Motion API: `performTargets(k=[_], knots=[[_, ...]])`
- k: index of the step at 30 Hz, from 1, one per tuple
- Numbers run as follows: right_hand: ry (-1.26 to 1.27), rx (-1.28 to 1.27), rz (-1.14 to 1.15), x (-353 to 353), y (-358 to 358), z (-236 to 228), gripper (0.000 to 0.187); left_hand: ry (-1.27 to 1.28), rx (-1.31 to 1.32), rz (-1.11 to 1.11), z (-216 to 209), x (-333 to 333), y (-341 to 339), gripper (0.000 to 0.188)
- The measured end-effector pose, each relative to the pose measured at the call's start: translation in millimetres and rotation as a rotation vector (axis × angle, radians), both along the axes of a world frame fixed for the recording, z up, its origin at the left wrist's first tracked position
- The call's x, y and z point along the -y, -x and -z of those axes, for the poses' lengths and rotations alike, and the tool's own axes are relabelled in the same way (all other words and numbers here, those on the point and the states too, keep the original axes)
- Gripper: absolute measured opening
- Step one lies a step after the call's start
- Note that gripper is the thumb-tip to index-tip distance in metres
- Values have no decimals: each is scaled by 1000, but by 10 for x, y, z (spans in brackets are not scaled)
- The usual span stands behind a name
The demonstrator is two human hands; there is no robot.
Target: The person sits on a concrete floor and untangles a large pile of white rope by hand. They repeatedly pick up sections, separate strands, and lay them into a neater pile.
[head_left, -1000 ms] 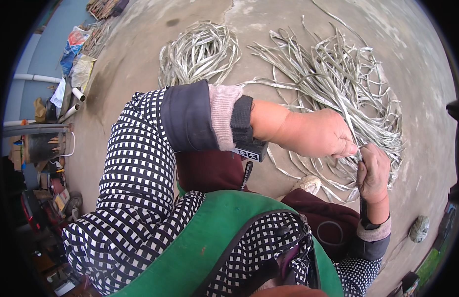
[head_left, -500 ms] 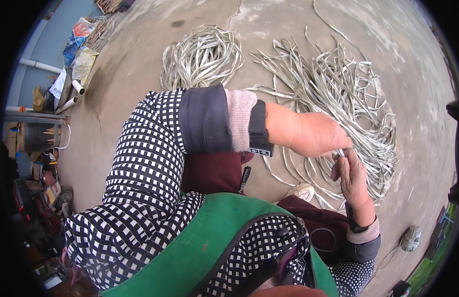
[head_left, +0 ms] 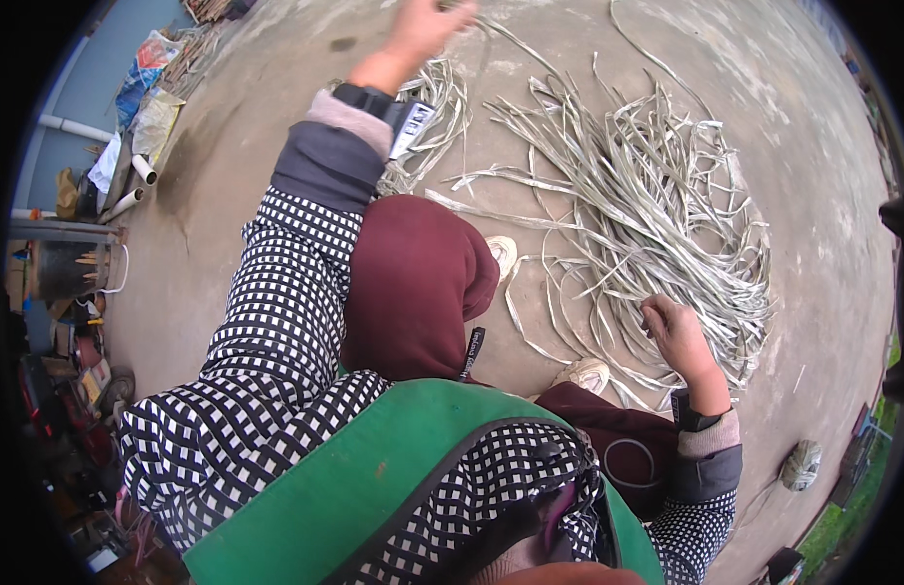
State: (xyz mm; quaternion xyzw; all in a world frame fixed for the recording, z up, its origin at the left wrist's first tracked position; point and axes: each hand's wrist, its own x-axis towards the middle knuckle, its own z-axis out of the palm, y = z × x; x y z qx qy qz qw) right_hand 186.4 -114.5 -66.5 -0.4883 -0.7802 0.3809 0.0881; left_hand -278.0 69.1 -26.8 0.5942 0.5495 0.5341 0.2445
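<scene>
My left hand (head_left: 423, 37) is stretched far out to the top edge of the view, slightly blurred. Its fingers are closed on a silvery flat strip (head_left: 518, 41), which runs from them toward the large loose heap of silvery strips (head_left: 637, 195) at right. Below that arm lies a smaller coiled bundle of the same strips (head_left: 452, 112), partly covered by the wrist. My right hand (head_left: 678, 336) is over the near edge of the large heap, its fingers curled and pressed together; whatever they may hold is hidden.
My shoes (head_left: 581, 374) and dark red knees (head_left: 413, 288) are close to the strips. A small ball of strip (head_left: 801, 465) sits on the concrete floor at right. Along the left wall are white pipes (head_left: 125, 205), bags (head_left: 157, 122) and a dark bucket (head_left: 72, 268).
My left hand has swung from beside the right hand up and left to the top edge, drawing a strip out. The right hand has stayed near the heap, shifting slightly.
</scene>
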Motion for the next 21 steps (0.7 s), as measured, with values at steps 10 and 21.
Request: performTargets(k=[10,21], knots=[[142,125,27,-59,-77,190,11,72,-24,-682,1658,984,1680,23],[282,260,94,-156,-429,542,24,725,-611,-303,2730,1771,1723,53]])
